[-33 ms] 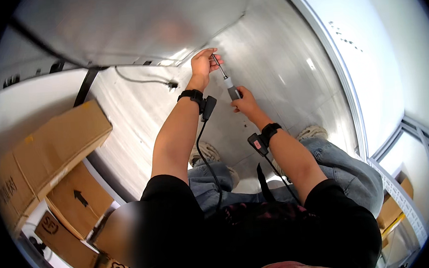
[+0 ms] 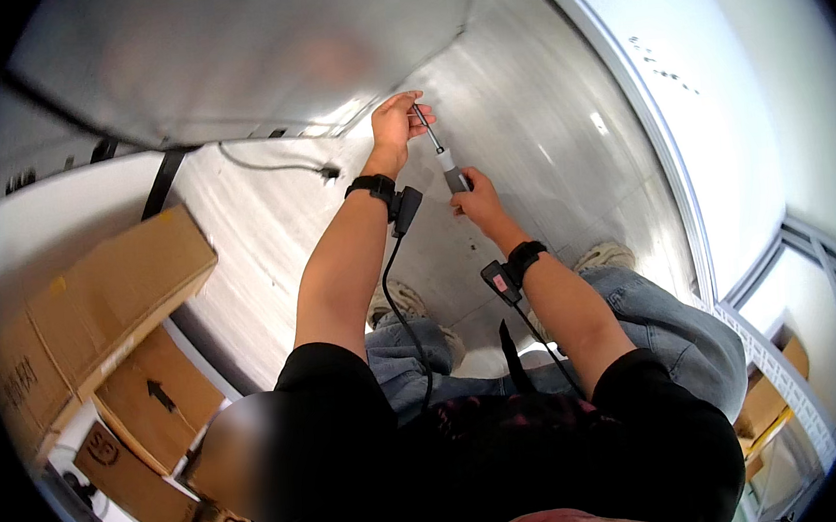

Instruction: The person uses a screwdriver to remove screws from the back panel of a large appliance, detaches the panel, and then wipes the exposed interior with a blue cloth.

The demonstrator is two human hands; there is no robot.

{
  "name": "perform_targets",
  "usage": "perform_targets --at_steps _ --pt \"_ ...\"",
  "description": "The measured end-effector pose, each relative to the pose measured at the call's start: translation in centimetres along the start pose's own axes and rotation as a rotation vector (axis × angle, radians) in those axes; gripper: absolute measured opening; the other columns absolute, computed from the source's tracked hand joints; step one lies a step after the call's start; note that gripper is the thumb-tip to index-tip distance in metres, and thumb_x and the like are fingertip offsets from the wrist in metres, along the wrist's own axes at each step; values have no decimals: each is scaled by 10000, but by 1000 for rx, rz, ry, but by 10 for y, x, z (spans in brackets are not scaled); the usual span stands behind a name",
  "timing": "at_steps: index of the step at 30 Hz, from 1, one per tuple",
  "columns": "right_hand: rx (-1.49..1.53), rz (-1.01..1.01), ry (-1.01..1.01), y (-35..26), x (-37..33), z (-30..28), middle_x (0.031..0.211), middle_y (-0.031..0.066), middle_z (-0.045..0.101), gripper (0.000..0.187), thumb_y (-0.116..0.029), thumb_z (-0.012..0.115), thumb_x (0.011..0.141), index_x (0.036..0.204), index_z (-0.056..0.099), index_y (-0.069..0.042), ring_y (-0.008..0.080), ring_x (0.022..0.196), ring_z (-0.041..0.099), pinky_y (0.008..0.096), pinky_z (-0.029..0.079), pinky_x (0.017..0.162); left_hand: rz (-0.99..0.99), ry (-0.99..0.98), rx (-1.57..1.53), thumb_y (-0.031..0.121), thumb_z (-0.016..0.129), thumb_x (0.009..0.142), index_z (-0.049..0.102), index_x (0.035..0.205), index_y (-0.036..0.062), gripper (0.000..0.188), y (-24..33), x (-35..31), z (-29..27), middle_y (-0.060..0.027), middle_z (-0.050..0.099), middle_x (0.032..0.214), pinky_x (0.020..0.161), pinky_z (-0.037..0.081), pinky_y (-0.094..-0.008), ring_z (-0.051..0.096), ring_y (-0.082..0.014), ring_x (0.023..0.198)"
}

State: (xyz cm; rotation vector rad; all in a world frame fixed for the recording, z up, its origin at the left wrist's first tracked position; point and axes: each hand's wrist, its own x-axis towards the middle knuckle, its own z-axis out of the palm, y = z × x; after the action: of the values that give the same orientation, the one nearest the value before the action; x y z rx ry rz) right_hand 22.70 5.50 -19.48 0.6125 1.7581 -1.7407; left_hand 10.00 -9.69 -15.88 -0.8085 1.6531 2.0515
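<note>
I am gripping the grey handle (image 2: 456,177) of the screwdriver (image 2: 445,158) with the right hand (image 2: 477,202), and the left hand (image 2: 395,127) is curling its fingers about the far end of the shaft (image 2: 430,131). The screwdriver is slanting between the two hands, with the pale floor (image 2: 564,134) showing behind it. Its tip is disappearing among the left fingers, so I am not making out what it is meeting, nor am I able to tell whether those fingers are pinching the shaft or merely touching it. The right palm is hiding the butt of the handle. Left of the screwdriver, a dark plug (image 2: 330,173) is ending a grey cable (image 2: 271,166), whose other end is running out of sight at the large grey panel (image 2: 230,61). Farther left and nearer the body, cardboard boxes (image 2: 119,287) are fading into the black rim, and a blurred patch is covering part of the lowest ones. For room, I am seeing the floor spreading widest to the right of the screwdriver, as far as the metal rail (image 2: 666,151); the panel's corner is crowding the left wrist, and the shoes (image 2: 607,256) are bounding the space below the screwdriver.
</note>
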Motion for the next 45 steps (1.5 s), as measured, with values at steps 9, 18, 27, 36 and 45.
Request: perform_targets --at_steps 9,18,27,36,45 --pt "154 -249 427 -30 6 -108 812 77 543 349 -4 618 624 966 550 -8 208 738 514 341 433 678 183 -269 98 191 506 936 657 1008 32 231 42 18 171 -34 630 787 653 472 -253 613 -132 749" --pt "241 -206 633 -18 18 -153 775 113 517 325 -28 607 635 951 538 6 221 700 486 338 420 650 538 -196 470 158 643 853 728 947 40 173 34 49 309 -43 688 811 676 485 -272 604 -127 719" --pt "236 -201 638 -10 14 -145 745 131 533 313 -33 610 650 952 538 2 242 649 496 347 422 623 997 -131 803 127 640 840 704 952 64 143 16 63 336 -62 685 805 664 487 -305 604 -172 684" --pt "253 -196 644 -16 12 -152 726 136 526 301 -31 603 661 954 540 5 238 632 479 344 422 615 1344 -95 858 95 664 802 693 855 81 61 11 68 343 -50 660 818 768 443 -356 546 -247 851" --pt "251 -197 648 -12 14 -152 744 136 541 304 -25 599 662 958 540 12 235 643 486 344 425 620 1272 -183 926 51 673 768 709 934 87 174 4 68 338 -46 646 854 791 436 -382 509 -277 884"
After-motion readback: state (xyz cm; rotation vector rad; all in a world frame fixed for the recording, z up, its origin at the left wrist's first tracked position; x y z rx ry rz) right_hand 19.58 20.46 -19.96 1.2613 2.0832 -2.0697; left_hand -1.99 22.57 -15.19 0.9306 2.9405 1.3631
